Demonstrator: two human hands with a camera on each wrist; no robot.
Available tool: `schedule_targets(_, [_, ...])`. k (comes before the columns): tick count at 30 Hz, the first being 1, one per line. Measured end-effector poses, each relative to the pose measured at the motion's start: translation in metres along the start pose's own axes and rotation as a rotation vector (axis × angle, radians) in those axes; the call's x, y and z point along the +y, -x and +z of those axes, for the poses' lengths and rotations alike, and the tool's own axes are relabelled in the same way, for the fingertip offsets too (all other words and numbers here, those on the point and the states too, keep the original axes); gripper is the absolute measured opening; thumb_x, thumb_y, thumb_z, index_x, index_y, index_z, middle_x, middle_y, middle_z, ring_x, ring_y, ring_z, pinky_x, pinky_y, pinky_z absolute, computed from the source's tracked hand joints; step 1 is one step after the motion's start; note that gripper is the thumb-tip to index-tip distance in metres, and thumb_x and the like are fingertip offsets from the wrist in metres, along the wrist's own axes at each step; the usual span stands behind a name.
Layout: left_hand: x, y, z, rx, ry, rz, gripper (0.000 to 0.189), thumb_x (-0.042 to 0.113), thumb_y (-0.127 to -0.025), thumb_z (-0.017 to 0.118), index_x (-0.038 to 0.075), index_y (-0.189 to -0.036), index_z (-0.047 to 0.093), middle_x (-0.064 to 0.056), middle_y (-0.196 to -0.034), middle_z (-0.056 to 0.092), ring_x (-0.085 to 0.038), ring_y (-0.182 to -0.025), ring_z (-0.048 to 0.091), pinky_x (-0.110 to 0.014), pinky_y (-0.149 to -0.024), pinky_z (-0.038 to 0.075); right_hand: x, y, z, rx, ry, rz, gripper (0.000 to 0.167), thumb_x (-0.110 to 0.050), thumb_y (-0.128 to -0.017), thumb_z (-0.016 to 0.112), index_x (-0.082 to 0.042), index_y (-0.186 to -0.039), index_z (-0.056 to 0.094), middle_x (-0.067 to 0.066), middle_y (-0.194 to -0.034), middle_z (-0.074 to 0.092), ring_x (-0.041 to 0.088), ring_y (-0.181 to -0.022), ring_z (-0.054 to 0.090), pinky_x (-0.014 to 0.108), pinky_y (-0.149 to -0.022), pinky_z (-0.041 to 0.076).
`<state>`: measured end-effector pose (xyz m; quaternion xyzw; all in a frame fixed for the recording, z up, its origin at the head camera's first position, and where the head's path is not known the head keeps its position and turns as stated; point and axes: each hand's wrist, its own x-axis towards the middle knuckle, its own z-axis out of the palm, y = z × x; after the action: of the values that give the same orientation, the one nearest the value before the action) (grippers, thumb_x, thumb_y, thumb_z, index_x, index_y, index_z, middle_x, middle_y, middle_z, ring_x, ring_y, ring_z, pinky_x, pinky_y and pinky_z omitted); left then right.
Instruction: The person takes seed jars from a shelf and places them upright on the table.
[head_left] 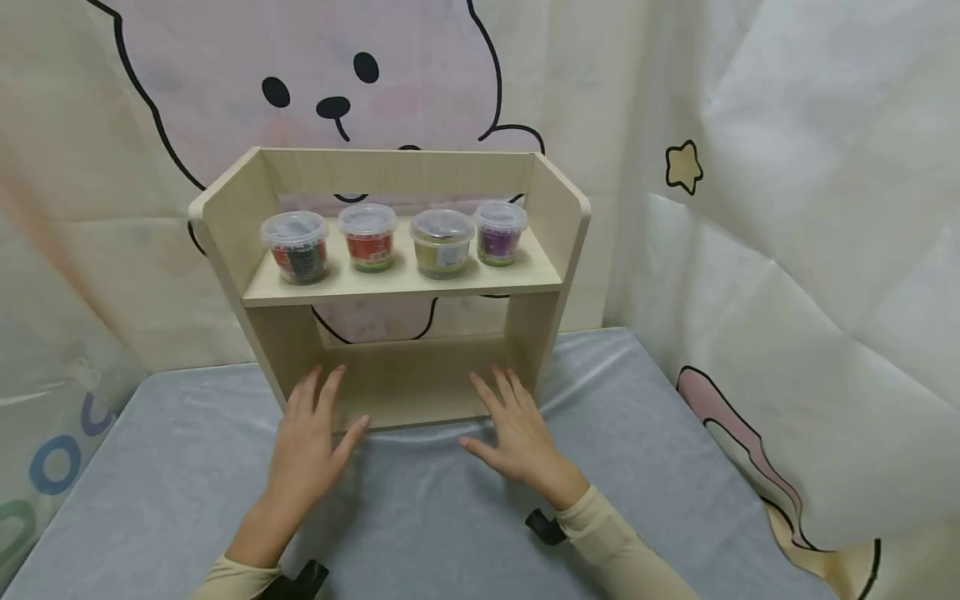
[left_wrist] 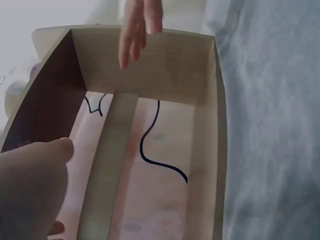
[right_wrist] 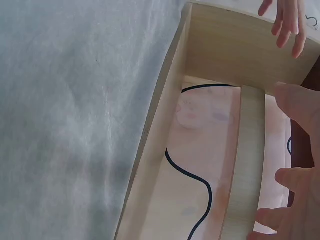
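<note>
A pale wooden two-tier shelf [head_left: 405, 304] stands on the blue-grey cloth. Several clear-lidded plastic tubs line its upper board: a dark one [head_left: 303, 260] at left, then a red one [head_left: 371, 247], a yellowish one [head_left: 442, 257] and a purple one [head_left: 498, 243]. Before the lower left of the shelf is my left hand [head_left: 306, 450], its fingers spread and holding nothing. My right hand [head_left: 521, 437], likewise spread and bare, is before the lower right. Whether any fingertip touches the wood, I cannot tell. Both wrist views look into the lower compartment, with a crossbar [left_wrist: 111, 165] along its back.
Blue-grey cloth [head_left: 442, 533] covers the table. Behind it hangs a pale curtain [head_left: 585, 100] with a cartoon bear face, and another printed sheet [head_left: 810, 250] closes off the right side. Dark straps or mounts [head_left: 545, 527] sit at the wrists.
</note>
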<state>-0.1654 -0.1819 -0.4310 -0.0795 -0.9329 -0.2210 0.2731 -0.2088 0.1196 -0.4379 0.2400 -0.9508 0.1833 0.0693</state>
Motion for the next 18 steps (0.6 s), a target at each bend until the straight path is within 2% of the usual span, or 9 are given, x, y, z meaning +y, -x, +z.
schedule_targets(4, [-0.008, 0.001, -0.003, 0.080, 0.054, 0.035, 0.075, 0.021, -0.088, 0.078, 0.009, -0.151, 0.039, -0.027, -0.149, 0.043, -0.048, -0.136, 0.041, -0.068, -0.100, 0.041, 0.000, -0.001, -0.003, 0.028, -0.026, -0.033, 0.089, -0.052, -0.090, 0.070, -0.021, -0.161, 0.025, 0.022, -0.166, 0.024, 0.045, -0.155, 0.021, 0.062, -0.122, 0.028])
schedule_targets(7, [-0.012, 0.003, -0.006, 0.154, 0.100, 0.039, 0.068, 0.015, -0.087, 0.076, 0.006, -0.147, 0.045, -0.025, -0.145, 0.048, -0.047, -0.131, 0.045, -0.064, -0.101, 0.040, 0.000, -0.004, -0.006, 0.043, -0.036, -0.050, 0.086, -0.051, -0.091, 0.070, -0.018, -0.159, 0.030, 0.023, -0.164, 0.029, 0.045, -0.153, 0.026, 0.060, -0.121, 0.030])
schedule_targets(13, [-0.021, 0.004, -0.011, 0.360, 0.176, 0.047, 0.052, 0.006, -0.085, 0.073, 0.000, -0.134, 0.058, -0.022, -0.133, 0.062, -0.045, -0.121, 0.056, -0.057, -0.099, 0.042, -0.002, -0.010, -0.016, 0.084, -0.074, -0.081, 0.077, -0.046, -0.092, 0.070, -0.016, -0.155, 0.038, 0.020, -0.159, 0.039, 0.041, -0.148, 0.036, 0.060, -0.117, 0.038])
schedule_targets(16, [-0.027, 0.006, -0.012, 0.446, 0.193, 0.027, 0.046, 0.005, -0.086, 0.070, 0.000, -0.130, 0.062, -0.022, -0.126, 0.066, -0.043, -0.117, 0.060, -0.035, -0.105, 0.043, -0.004, -0.012, -0.023, 0.100, -0.082, -0.093, 0.074, -0.045, -0.093, 0.069, -0.015, -0.154, 0.040, 0.018, -0.157, 0.043, 0.039, -0.147, 0.040, 0.058, -0.115, 0.041])
schedule_targets(18, [-0.030, 0.007, -0.013, 0.505, 0.216, 0.010, 0.042, 0.005, -0.086, 0.067, -0.001, -0.128, 0.063, -0.024, -0.123, 0.067, -0.042, -0.111, 0.060, -0.019, -0.103, 0.040, -0.006, -0.014, -0.028, 0.113, -0.091, -0.101, 0.073, -0.044, -0.092, 0.070, -0.015, -0.153, 0.042, 0.018, -0.155, 0.045, 0.038, -0.145, 0.042, 0.058, -0.114, 0.042])
